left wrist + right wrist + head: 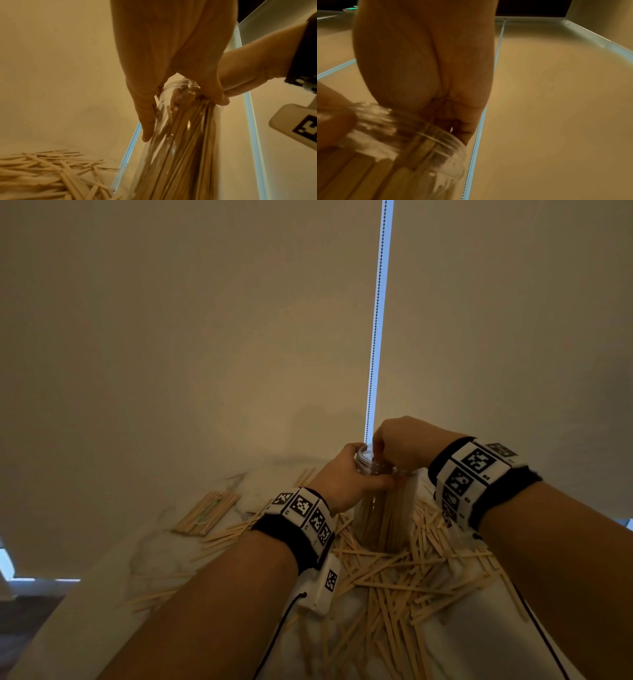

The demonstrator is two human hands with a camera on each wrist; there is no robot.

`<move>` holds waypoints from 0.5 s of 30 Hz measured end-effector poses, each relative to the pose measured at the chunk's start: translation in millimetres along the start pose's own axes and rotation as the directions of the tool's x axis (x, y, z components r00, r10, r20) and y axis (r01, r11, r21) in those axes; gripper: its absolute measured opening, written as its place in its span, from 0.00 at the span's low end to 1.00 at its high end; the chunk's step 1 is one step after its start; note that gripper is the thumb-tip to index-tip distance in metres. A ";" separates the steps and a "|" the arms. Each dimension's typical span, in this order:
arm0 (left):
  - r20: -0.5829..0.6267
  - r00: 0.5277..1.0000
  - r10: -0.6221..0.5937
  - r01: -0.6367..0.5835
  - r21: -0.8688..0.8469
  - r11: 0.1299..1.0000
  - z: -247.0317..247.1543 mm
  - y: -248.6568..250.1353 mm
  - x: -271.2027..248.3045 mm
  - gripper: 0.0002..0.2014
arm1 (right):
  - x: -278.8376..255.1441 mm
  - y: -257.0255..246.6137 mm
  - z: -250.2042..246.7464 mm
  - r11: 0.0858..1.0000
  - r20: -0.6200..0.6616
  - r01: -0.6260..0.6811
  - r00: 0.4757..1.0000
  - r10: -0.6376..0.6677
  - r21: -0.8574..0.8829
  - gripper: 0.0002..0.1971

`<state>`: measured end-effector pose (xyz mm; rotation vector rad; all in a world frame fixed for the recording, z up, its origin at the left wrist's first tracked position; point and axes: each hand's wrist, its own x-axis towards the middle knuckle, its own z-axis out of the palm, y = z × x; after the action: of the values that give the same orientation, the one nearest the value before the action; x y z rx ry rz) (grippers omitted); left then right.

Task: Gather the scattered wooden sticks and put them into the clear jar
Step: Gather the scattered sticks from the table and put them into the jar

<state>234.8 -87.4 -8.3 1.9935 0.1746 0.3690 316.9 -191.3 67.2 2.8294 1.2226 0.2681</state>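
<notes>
A tall clear jar [387,515] stands upright on the table, packed with upright wooden sticks [185,142]. My left hand [356,470] grips its threaded neck, thumb in front and fingers round the back. Directly above the mouth, my right hand [385,455] has its fingers bunched and pointing down into the opening. Through the plastic in the left wrist view, the right fingertips [176,97] lie on the stick tops. The jar rim [436,139] sits just under the right hand [458,128]. Loose sticks [404,577] lie scattered around the jar's base.
The table [246,491] is pale marble. A neat bundle of sticks [205,513] lies at the left. A roller blind with a bead chain [375,337] hangs right behind the jar. Wrist-camera cables trail over the sticks near me.
</notes>
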 end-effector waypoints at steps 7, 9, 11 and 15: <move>0.039 0.999 0.035 -0.034 -0.020 0.999 1.0 10.2 -7.4 0.15 | -18.3 0.3 -10.3 0.979 -0.032 0.030 0.999 -0.024 0.201 0.20; 0.028 1.000 0.011 -0.012 0.017 1.000 -0.1 14.7 -14.0 0.13 | -33.2 1.0 -14.8 0.976 -0.130 0.035 0.991 -0.007 0.216 0.18; 0.032 0.997 -0.064 0.061 0.091 0.994 -5.9 15.4 -23.5 0.24 | -51.2 1.2 -18.7 0.971 -0.206 0.036 0.978 0.015 0.238 0.17; -0.025 0.984 -0.178 0.177 0.299 0.938 -9.3 10.4 -45.4 0.60 | -92.2 1.8 -23.0 0.961 -0.249 -0.005 0.966 0.076 0.276 0.14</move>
<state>188.5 -96.9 -3.4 2.2558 0.4287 0.2328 252.1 -260.1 77.2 3.1387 1.3429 0.5233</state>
